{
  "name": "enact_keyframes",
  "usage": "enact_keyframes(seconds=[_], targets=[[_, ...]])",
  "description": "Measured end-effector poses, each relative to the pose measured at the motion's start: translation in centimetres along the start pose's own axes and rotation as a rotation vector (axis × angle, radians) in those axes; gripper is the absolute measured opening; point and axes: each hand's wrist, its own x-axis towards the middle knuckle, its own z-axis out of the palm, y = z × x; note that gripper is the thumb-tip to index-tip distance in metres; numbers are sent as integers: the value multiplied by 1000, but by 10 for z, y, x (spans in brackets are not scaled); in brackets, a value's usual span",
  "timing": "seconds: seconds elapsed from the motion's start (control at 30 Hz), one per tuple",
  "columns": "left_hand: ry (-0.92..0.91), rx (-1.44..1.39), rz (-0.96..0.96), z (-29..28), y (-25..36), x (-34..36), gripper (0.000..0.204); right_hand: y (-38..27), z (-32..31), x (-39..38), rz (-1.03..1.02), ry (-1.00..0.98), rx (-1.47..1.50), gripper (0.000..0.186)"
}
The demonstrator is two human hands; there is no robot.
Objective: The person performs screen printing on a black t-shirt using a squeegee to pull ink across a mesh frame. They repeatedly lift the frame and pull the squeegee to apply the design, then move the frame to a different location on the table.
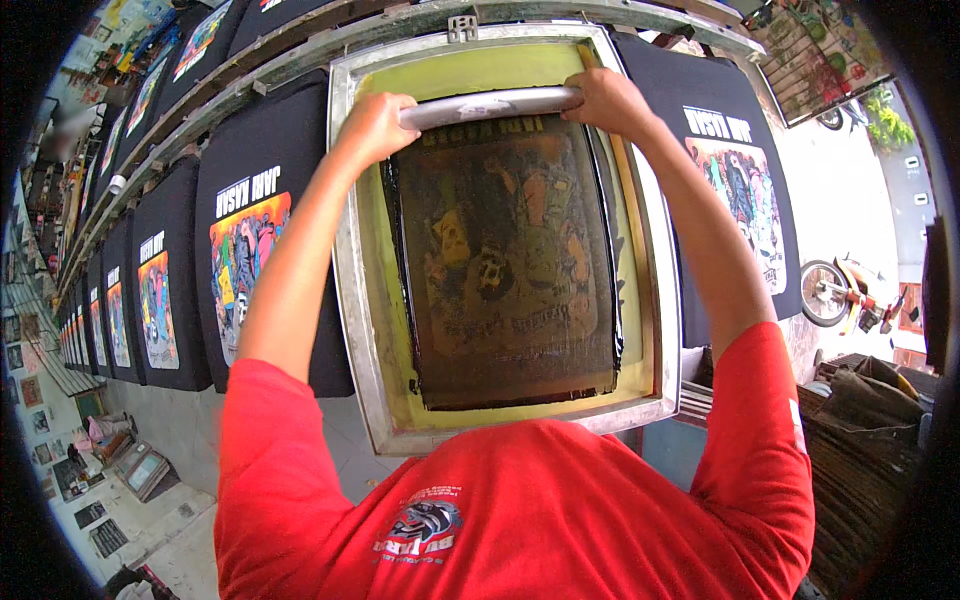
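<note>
Both my arms reach forward over a screen printing frame (663, 330) with a pale metal border and yellow-green mesh. My left hand (372, 128) grips the left end of a long whitish squeegee (490, 106), and my right hand (608, 101) grips its right end. The squeegee lies across the far part of the mesh. Nearer to me spreads a dark inked area (500, 270), with a group-of-figures picture showing faintly through it. Thick black ink lines its side and near edges. The squeegee's blade edge cannot be made out.
Black printed shirts on boards stand in a long row to the left, the nearest shirt (240, 230) beside the frame. Another black shirt (725, 170) lies to the right. A metal rail (290, 62) runs behind. Further right are a parked motorcycle (850, 292) and a dark cloth (872, 400).
</note>
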Motion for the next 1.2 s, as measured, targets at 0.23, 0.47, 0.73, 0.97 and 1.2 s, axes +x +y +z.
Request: enact_keyframes(seconds=[0.23, 0.47, 0.73, 0.97, 1.2], targets=[[185, 31, -17, -7, 56, -94, 27, -45, -24, -90, 16, 174, 125, 29], [124, 14, 101, 19, 152, -300, 50, -129, -31, -318, 16, 182, 188, 44], [97, -15, 80, 94, 191, -412, 49, -177, 23, -441, 28, 247, 166, 43], [125, -69, 66, 91, 201, -431, 57, -183, 19, -462, 92, 189, 307, 71], [411, -537, -857, 109, 107, -462, 63, -76, 57, -463, 803, 355, 512, 54]])
